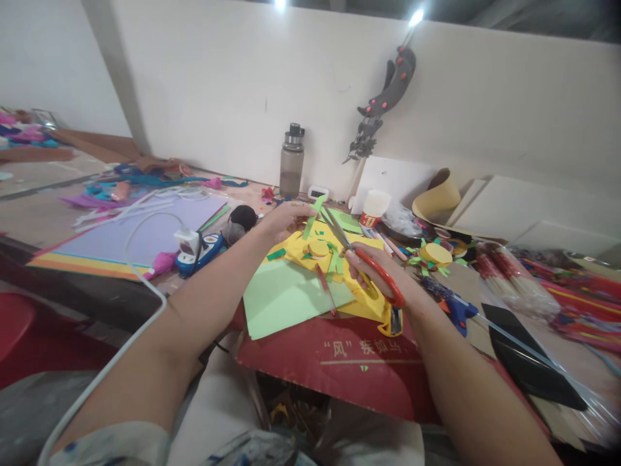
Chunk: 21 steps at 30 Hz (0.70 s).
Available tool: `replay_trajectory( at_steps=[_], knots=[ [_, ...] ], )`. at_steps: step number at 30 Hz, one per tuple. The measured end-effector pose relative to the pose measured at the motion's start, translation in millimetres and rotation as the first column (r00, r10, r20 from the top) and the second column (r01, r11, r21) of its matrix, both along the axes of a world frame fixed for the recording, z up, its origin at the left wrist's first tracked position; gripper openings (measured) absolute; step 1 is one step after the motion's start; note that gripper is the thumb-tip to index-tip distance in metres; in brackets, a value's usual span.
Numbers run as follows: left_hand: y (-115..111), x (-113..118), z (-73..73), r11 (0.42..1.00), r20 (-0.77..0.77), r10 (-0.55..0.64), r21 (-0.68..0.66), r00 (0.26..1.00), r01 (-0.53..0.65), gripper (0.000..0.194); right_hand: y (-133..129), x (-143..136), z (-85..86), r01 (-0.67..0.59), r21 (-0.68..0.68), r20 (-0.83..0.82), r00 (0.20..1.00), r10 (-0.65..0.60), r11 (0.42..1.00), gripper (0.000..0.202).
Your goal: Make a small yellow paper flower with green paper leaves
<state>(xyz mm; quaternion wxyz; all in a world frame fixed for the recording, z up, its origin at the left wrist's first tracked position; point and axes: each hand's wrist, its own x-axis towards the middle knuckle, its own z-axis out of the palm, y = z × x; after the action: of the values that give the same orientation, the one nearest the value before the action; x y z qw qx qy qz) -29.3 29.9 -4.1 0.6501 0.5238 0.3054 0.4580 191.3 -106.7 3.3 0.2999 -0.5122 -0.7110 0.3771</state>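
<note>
My left hand [290, 217] pinches a narrow strip of light green paper [314, 217] over the middle of the table. Close to its right, my right hand [369, 264] grips a pair of scissors [385, 275] with red and yellow handles. The blades point up and left toward the strip; whether they touch it I cannot tell. Below the hands lie a large light green sheet [286, 298], yellow paper [366, 299] and green scraps. A small round yellow paper piece [317, 248] sits among them, with a red pen [326, 290] in front.
A blue glue gun [453, 307] and a yellow cutter [392, 321] lie to the right. A water bottle [292, 162] and paper cup [375, 207] stand behind. At left are a blue power strip [198, 254], a white cable [150, 317] and coloured sheets [121, 239].
</note>
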Motion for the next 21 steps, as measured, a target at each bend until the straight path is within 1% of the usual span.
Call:
replay_trajectory(
  at_steps=[4, 8, 14, 17, 21],
  knots=[
    [-4.1, 1.7, 1.5, 1.000, 0.010, -0.018, 0.002, 1.000, 0.018, 0.012, -2.6, -3.4, 2.1, 0.022, -0.010, 0.016, 1.000, -0.022, 1.000, 0.059],
    [-11.6, 4.1, 5.8, 0.999, -0.041, -0.037, 0.031, 0.998, 0.038, 0.007, -3.3, -5.8, 4.3, 0.046, -0.007, 0.025, 0.999, -0.046, 0.999, 0.063],
    [-15.8, 5.4, 7.8, 0.990, -0.127, -0.144, -0.021, 0.981, 0.142, 0.009, -0.2, -3.6, 0.4, 0.040, 0.023, 0.004, 0.999, -0.040, 0.999, 0.064],
    [-16.0, 5.3, 7.5, 0.987, -0.142, -0.158, -0.032, 0.977, 0.155, 0.010, -0.5, -3.9, -0.5, 0.046, 0.016, 0.007, 0.999, -0.047, 0.999, 0.063],
    [-18.1, 5.8, 9.4, 0.986, -0.124, -0.163, -0.041, 0.979, 0.160, 0.014, -2.1, -5.7, 1.1, 0.055, -0.011, -0.001, 0.998, -0.055, 0.998, 0.065]
  ],
)
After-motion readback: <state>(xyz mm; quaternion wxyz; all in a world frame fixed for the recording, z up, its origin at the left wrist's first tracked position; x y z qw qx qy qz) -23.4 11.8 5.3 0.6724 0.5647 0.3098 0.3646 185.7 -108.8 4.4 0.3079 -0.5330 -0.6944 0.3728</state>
